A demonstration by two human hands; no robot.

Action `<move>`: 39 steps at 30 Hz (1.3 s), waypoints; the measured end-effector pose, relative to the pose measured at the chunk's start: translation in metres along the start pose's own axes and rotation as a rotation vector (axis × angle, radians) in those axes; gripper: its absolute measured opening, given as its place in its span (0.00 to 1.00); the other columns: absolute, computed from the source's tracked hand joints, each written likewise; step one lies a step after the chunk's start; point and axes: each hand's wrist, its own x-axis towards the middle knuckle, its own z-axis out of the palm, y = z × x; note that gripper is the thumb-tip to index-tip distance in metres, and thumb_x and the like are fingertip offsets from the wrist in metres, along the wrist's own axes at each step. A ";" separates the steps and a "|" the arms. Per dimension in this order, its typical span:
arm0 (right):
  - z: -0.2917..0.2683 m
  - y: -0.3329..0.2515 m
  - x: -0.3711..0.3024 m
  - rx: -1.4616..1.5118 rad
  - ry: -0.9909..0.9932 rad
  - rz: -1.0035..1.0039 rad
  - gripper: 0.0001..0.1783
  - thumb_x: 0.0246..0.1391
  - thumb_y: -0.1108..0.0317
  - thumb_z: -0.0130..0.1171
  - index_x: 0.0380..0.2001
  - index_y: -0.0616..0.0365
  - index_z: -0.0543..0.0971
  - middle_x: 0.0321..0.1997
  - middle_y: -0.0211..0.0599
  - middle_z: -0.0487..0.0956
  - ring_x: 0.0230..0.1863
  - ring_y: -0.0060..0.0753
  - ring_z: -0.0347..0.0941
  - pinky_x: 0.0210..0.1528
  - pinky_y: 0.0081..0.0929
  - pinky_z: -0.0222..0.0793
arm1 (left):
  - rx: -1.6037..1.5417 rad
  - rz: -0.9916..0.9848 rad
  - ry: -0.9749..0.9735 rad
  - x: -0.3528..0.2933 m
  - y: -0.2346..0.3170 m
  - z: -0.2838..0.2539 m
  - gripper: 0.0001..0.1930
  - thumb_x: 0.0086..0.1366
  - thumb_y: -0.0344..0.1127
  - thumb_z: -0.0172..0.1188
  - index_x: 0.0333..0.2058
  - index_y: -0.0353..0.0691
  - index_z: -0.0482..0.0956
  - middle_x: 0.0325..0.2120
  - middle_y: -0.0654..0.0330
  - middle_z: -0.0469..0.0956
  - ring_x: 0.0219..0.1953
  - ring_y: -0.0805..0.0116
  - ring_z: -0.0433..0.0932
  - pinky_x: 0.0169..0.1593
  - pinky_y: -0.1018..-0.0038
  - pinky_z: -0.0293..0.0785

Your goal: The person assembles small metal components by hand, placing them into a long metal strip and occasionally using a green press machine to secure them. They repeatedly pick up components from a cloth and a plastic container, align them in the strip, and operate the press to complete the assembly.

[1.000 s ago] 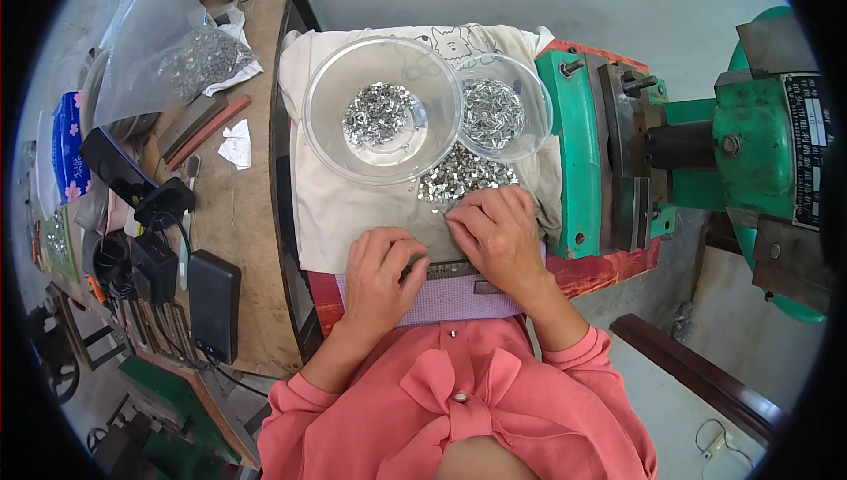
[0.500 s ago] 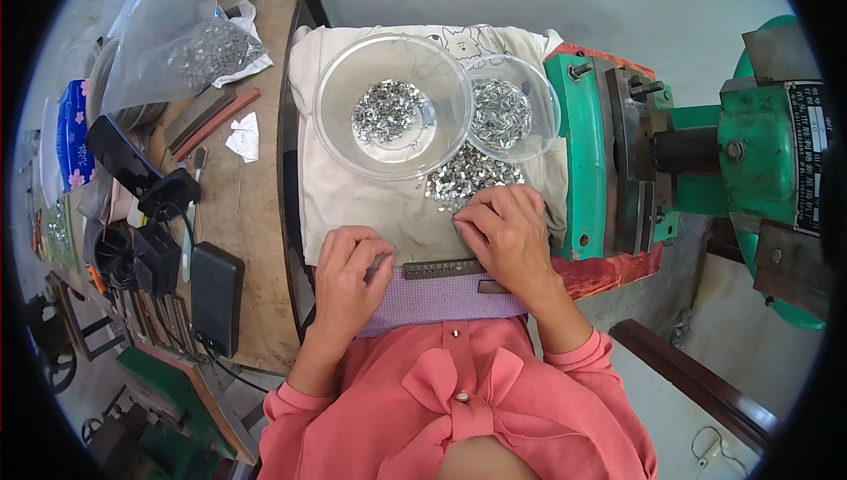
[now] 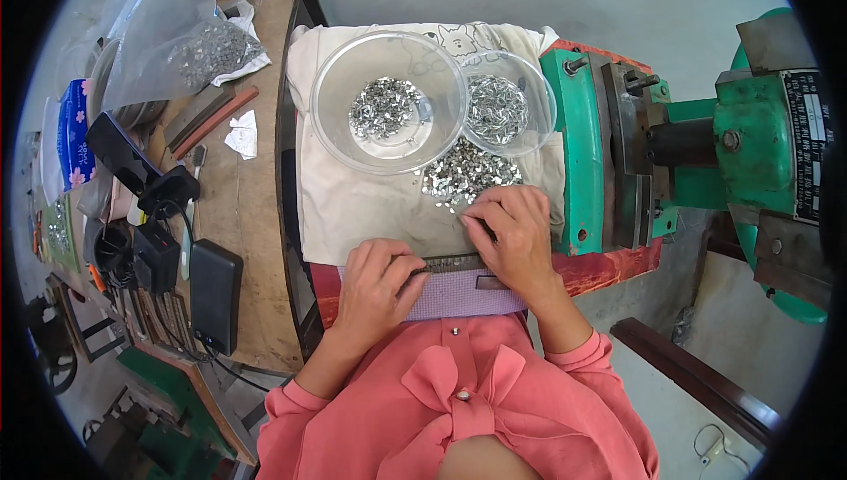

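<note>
My right hand (image 3: 514,231) is pinched closed at the near edge of a loose heap of small shiny metal pieces (image 3: 468,173) on a pale cloth (image 3: 353,215). Whatever sits between its fingertips is too small to make out. My left hand (image 3: 378,284) has its fingers bent and closed over the left end of a dark slotted metal strip (image 3: 454,264), hiding that end; what its fingertips hold does not show. The strip lies along the cloth's near edge, above a purple woven cloth (image 3: 450,295). A short dark bar (image 3: 488,283) rests there beside my right wrist.
Beyond the heap stand a large clear tub (image 3: 319,118) and a smaller one (image 3: 551,109), both with metal pieces inside. A green machine vise (image 3: 573,189) borders the right. Leftward, a wooden bench (image 3: 256,251) carries a black power bank (image 3: 217,295), a phone (image 3: 122,155) and a plastic bag (image 3: 159,30).
My left hand has moved right, from beside the slotted strip to over its left end. My right hand has shifted only slightly, staying pinched by the heap.
</note>
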 end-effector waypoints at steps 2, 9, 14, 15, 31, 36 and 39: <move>-0.003 0.002 -0.008 0.017 0.004 0.014 0.06 0.47 0.70 0.69 0.30 0.52 0.82 0.37 0.28 0.77 0.42 0.37 0.73 0.50 0.38 0.61 | 0.004 0.029 -0.009 0.002 0.002 0.005 0.13 0.50 0.30 0.72 0.35 0.41 0.80 0.36 0.59 0.76 0.39 0.56 0.74 0.44 0.63 0.67; -0.007 -0.003 -0.029 0.074 -0.022 0.024 0.09 0.43 0.70 0.73 0.30 0.51 0.83 0.37 0.28 0.78 0.42 0.37 0.72 0.50 0.37 0.59 | 0.016 0.082 -0.062 0.013 0.009 0.023 0.11 0.53 0.33 0.70 0.34 0.43 0.80 0.36 0.60 0.76 0.40 0.58 0.74 0.45 0.62 0.66; -0.009 -0.003 -0.027 0.080 -0.041 0.041 0.09 0.42 0.69 0.73 0.30 0.51 0.84 0.37 0.27 0.78 0.43 0.36 0.72 0.50 0.37 0.59 | 0.021 0.083 -0.073 0.017 0.009 0.028 0.09 0.53 0.32 0.69 0.32 0.43 0.79 0.35 0.62 0.76 0.40 0.59 0.74 0.44 0.62 0.66; -0.010 -0.002 -0.026 0.072 -0.053 0.037 0.09 0.43 0.69 0.73 0.30 0.51 0.84 0.37 0.27 0.78 0.43 0.37 0.72 0.50 0.37 0.59 | 0.023 0.083 -0.070 0.018 0.009 0.028 0.08 0.54 0.32 0.69 0.32 0.43 0.79 0.35 0.62 0.76 0.40 0.59 0.74 0.44 0.62 0.66; -0.013 -0.009 -0.034 0.111 -0.031 -0.008 0.09 0.41 0.70 0.73 0.28 0.52 0.83 0.37 0.28 0.78 0.42 0.35 0.73 0.52 0.38 0.58 | 0.092 0.161 -0.078 0.017 0.010 0.030 0.07 0.56 0.31 0.66 0.34 0.41 0.78 0.35 0.61 0.76 0.40 0.59 0.74 0.45 0.63 0.67; -0.010 -0.012 -0.044 0.127 -0.043 -0.008 0.11 0.39 0.70 0.74 0.29 0.51 0.84 0.36 0.27 0.78 0.41 0.35 0.73 0.52 0.38 0.59 | 0.109 0.166 -0.085 0.016 0.011 0.028 0.07 0.57 0.31 0.66 0.34 0.40 0.78 0.35 0.61 0.76 0.40 0.59 0.74 0.46 0.63 0.67; -0.014 -0.009 -0.045 0.128 -0.034 -0.004 0.11 0.40 0.70 0.74 0.30 0.51 0.84 0.36 0.26 0.78 0.41 0.35 0.73 0.52 0.38 0.59 | 0.114 0.162 -0.096 0.016 0.010 0.027 0.08 0.56 0.31 0.66 0.34 0.41 0.78 0.34 0.61 0.76 0.40 0.59 0.74 0.46 0.63 0.67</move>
